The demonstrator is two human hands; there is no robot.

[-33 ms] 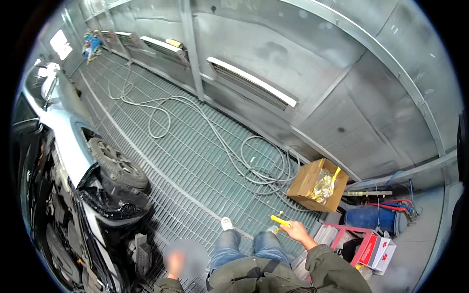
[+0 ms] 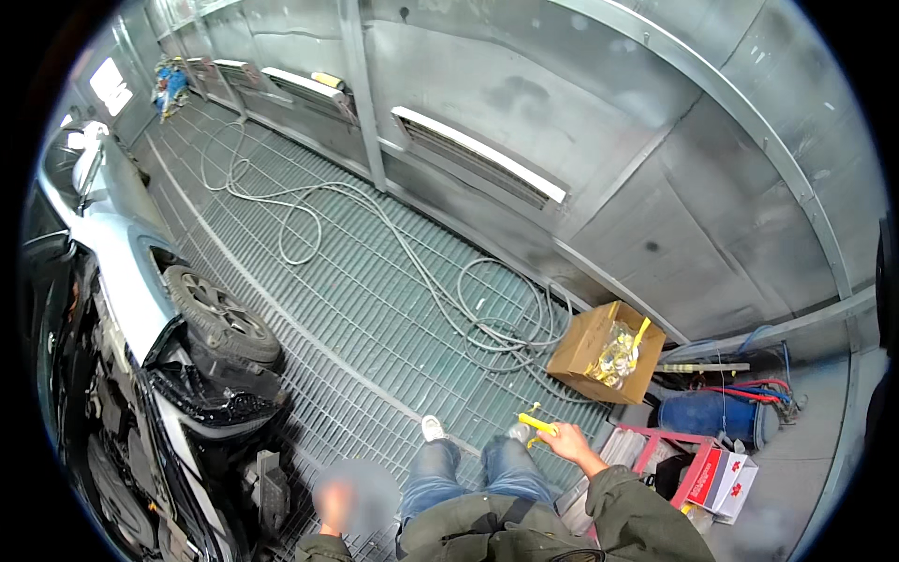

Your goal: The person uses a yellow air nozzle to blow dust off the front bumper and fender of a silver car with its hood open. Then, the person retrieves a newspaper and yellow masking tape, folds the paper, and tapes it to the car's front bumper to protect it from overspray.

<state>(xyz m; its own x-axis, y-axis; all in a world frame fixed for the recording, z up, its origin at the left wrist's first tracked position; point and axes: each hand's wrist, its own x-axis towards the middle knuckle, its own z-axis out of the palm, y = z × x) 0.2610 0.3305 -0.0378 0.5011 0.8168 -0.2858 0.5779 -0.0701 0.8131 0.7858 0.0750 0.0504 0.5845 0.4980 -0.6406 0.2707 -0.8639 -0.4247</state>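
Observation:
My right hand [image 2: 568,442] is closed around one end of a yellow, stick-like thing [image 2: 537,424] and holds it above the floor grating in front of my right leg. Small yellow bits stick out from it above and below; its exact kind is too small to make out. My left hand [image 2: 334,507] hangs low beside my left leg. A blur covers it, so its fingers and anything in them cannot be seen. Left of that hand stands a partly stripped car [image 2: 126,253], its front wheel [image 2: 220,309] turned toward me.
A cardboard box [image 2: 585,351] full of crumpled yellow and clear waste stands by the metal wall [image 2: 581,112]. A grey hose [image 2: 412,245] loops across the grated floor [image 2: 346,309]. At right are a blue tank [image 2: 707,417], a red frame [image 2: 646,456] and a red-and-white carton [image 2: 721,482].
The whole view has shifted very slightly. My right hand keeps hold of the yellow thing, and both hands stay in nearly the same place.

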